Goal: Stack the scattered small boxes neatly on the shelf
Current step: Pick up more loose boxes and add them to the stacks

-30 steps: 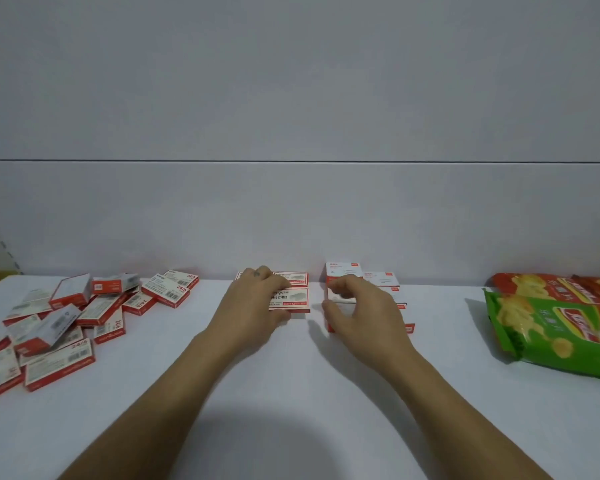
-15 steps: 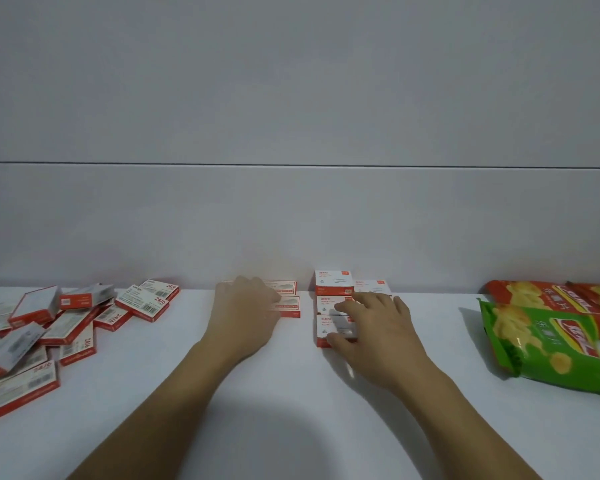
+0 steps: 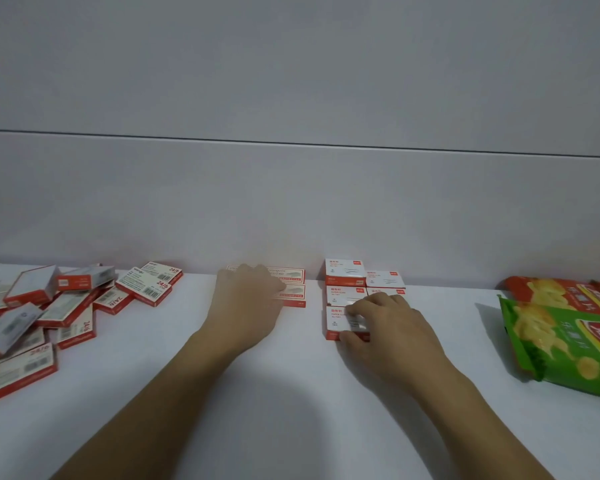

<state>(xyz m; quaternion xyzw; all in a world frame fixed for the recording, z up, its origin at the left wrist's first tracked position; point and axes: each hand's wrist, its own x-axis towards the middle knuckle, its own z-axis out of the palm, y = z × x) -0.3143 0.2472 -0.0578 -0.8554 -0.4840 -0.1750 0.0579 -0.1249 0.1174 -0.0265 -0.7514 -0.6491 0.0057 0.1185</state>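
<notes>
- Pressing down on a low stack of flat red-and-white cardboard staple boxes [image 3: 293, 289] against the back wall, the left hand [image 3: 246, 306] lies palm-down with fingers curled over the top box; whether it grips or merely steadies, I cannot tell.
- The right hand [image 3: 388, 327] pinches the front small white-and-red paper-clip box [image 3: 336, 322] between thumb and fingers, seemingly squaring it against the group behind.
- That tidy block of white-and-red paper-clip boxes [image 3: 364, 284] stands in rows near the wall, one box raised on another at the back left.
- Judging by this, two neat groups are begun in the middle of the white shelf [image 3: 291, 393].
- Most work remains: a jumbled heap of red-and-white staple boxes [image 3: 56, 306] sprawls far left, overlapping and tilted, well apart from the hands.
- Green and red crinkled snack bags [image 3: 568, 327] lie far right, no part of the stacking.
</notes>
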